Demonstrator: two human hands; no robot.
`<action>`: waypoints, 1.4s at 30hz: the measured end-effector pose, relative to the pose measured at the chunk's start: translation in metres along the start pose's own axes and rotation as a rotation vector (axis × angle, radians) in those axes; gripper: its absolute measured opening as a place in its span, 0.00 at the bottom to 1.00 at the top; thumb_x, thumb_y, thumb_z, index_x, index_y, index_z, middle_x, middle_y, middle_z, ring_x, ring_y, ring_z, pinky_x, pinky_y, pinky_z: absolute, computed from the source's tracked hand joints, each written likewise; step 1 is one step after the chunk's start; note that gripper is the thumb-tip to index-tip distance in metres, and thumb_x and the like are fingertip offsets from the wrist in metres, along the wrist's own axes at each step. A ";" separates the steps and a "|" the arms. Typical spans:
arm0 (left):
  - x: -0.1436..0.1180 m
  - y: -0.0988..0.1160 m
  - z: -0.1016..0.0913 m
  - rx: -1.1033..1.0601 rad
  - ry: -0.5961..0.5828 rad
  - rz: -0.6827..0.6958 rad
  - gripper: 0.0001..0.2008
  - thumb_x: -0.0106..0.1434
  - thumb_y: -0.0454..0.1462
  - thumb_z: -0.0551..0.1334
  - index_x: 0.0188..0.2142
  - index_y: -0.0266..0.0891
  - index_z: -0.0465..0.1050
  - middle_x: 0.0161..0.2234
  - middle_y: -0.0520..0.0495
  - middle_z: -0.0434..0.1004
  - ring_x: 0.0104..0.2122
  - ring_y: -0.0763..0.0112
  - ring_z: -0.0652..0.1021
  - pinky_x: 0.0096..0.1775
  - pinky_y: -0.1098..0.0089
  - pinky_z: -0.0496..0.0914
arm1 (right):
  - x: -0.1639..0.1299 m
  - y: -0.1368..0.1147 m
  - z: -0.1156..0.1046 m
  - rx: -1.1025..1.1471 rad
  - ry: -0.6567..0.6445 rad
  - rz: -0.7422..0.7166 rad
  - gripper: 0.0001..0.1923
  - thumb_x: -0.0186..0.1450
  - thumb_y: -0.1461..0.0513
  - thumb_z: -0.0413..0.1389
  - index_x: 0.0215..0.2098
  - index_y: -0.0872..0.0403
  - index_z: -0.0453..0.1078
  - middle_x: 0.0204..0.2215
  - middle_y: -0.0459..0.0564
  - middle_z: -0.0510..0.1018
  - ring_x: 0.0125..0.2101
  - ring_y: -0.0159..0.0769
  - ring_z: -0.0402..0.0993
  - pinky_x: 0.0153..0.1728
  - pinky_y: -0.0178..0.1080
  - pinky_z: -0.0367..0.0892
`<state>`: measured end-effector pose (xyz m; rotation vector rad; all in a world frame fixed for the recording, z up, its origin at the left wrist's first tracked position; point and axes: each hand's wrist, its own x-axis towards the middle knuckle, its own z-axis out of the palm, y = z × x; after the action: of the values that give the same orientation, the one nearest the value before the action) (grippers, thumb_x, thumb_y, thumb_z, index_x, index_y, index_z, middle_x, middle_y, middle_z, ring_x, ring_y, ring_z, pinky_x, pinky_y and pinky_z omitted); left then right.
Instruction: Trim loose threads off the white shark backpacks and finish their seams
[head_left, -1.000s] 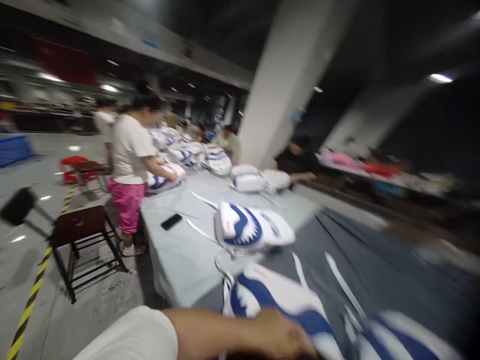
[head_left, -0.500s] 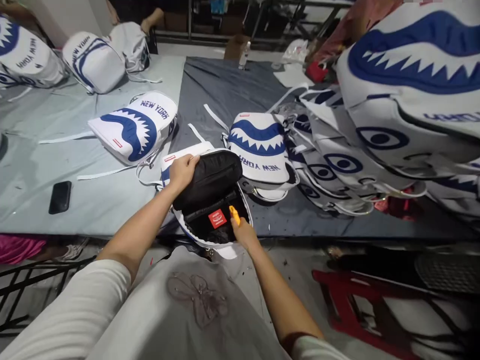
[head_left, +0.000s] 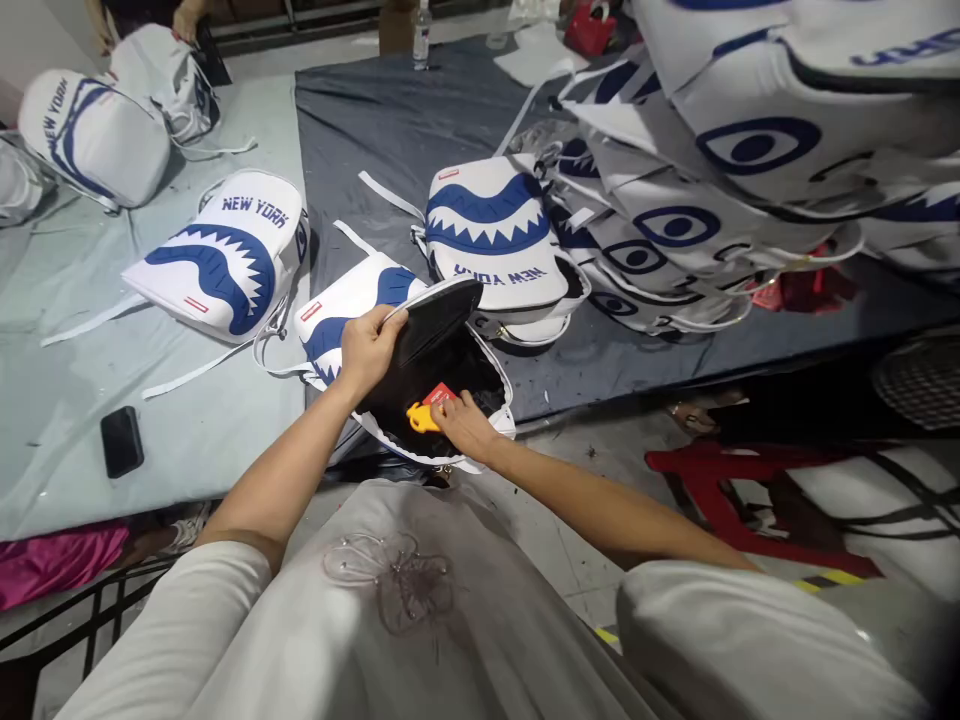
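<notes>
An unzipped white and blue backpack [head_left: 334, 318] lies at the table's near edge, its black lining showing. My left hand [head_left: 369, 350] grips the edge of its front flap [head_left: 442, 300] and holds it raised. Over the opening, my right hand [head_left: 466, 428] is closed around yellow thread snips [head_left: 422, 417]; their blades cannot be made out. A red label [head_left: 439, 394] on the lining sits right behind the snips, partly covered by them and my fingers.
Another shark-mouth backpack [head_left: 491, 235] touches the far side of the open one. A tall backpack stack [head_left: 675, 225] stands right. Left are a backpack [head_left: 225, 255] and a phone [head_left: 121, 442]. A red stool [head_left: 720, 500] is on the floor at right.
My right hand has moved left and deeper over the opening with the snips, which now point left. The flap is tilted up more steeply in my left hand. The view has shifted.
</notes>
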<state>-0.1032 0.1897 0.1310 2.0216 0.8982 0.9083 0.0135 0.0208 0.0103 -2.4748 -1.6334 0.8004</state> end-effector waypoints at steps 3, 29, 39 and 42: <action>-0.001 -0.007 -0.001 -0.001 0.077 -0.015 0.19 0.66 0.49 0.57 0.25 0.40 0.69 0.21 0.55 0.63 0.25 0.74 0.64 0.31 0.72 0.58 | 0.005 0.013 0.010 0.083 0.084 -0.018 0.21 0.67 0.63 0.57 0.58 0.58 0.67 0.49 0.64 0.77 0.51 0.50 0.71 0.56 0.49 0.58; 0.010 -0.029 0.001 0.226 0.206 0.054 0.24 0.69 0.55 0.51 0.25 0.42 0.66 0.21 0.53 0.63 0.25 0.72 0.66 0.32 0.70 0.60 | 0.012 0.046 -0.069 0.790 -0.560 0.172 0.14 0.68 0.53 0.58 0.31 0.55 0.68 0.14 0.40 0.67 0.12 0.26 0.60 0.15 0.29 0.58; 0.009 -0.034 0.001 0.148 0.196 0.097 0.21 0.70 0.50 0.54 0.25 0.41 0.67 0.21 0.54 0.60 0.23 0.74 0.63 0.31 0.69 0.57 | 0.003 0.055 -0.175 -0.040 -0.604 0.336 0.13 0.68 0.56 0.59 0.38 0.61 0.72 0.11 0.44 0.65 0.11 0.31 0.61 0.18 0.34 0.55; 0.008 -0.036 0.000 0.126 0.200 0.084 0.21 0.69 0.50 0.55 0.25 0.40 0.68 0.20 0.54 0.60 0.23 0.75 0.64 0.30 0.70 0.56 | 0.008 0.047 -0.181 -0.091 -0.627 0.315 0.14 0.70 0.57 0.57 0.37 0.62 0.72 0.11 0.45 0.66 0.11 0.31 0.61 0.18 0.35 0.57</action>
<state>-0.1094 0.2133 0.1037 2.1156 1.0065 1.1423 0.1377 0.0480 0.1475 -2.7592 -1.4431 1.7208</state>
